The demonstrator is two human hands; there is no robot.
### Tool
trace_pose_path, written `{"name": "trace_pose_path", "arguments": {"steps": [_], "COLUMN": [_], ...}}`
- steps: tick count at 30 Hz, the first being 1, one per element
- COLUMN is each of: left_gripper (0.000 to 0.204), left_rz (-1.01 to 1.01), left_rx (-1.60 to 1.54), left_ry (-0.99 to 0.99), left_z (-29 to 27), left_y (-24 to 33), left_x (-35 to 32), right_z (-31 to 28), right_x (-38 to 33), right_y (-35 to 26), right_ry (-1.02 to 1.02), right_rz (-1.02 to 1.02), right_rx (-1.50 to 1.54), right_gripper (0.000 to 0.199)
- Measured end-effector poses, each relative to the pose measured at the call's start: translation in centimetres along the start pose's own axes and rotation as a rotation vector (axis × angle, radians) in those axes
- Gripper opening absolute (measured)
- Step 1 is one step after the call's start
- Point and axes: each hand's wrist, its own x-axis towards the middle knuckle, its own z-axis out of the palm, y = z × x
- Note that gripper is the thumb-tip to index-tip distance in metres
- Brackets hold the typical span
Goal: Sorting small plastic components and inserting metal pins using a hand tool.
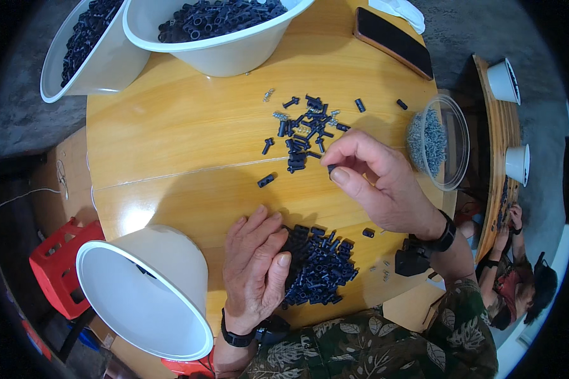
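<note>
My right hand [385, 186] is closed in a pinch, with a small black plastic part [332, 168] between thumb and forefinger above the table. My left hand [254, 268] lies with its fingers stretched out at the left side of a pile of small black plastic parts [322, 271]. Its fingertips are by the upper left of that pile, and no held thing shows. Beyond both hands is a looser scatter of black pins and short sleeves [306, 129], with little silvery springs [279, 116] among them. A single black sleeve [267, 180] lies apart between scatter and pile.
An empty-looking white tub [164, 259] lies tipped at left. Two white tubs [234, 54] of black parts stand at the far left. A clear round container [452, 151] of small metallic pieces is at right, below a phone [395, 43]. Another person [518, 284] sits at a bench.
</note>
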Motion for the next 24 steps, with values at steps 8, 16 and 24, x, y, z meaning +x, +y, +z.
{"name": "trace_pose_path", "arguments": {"steps": [8,16,24], "left_gripper": [0.026,0.023,0.021], "left_rz": [0.010,0.012,0.065], "left_rx": [0.017,0.013,0.061], "left_ry": [0.002,0.004,-0.001], "left_z": [0.0,0.0,-0.1], "left_y": [0.1,0.0,-0.1], "left_x": [0.1,0.1,0.1], "right_z": [0.0,0.5,0.1], "right_x": [-1.5,-2.1,-1.4], "right_y": [0.0,-0.6,-0.4], "right_ry": [-0.070,-0.057,-0.013], "right_rz": [0.257,0.121,-0.273], "right_rx": [0.803,0.648,0.199], "right_gripper": [0.018,0.027,0.035]}}
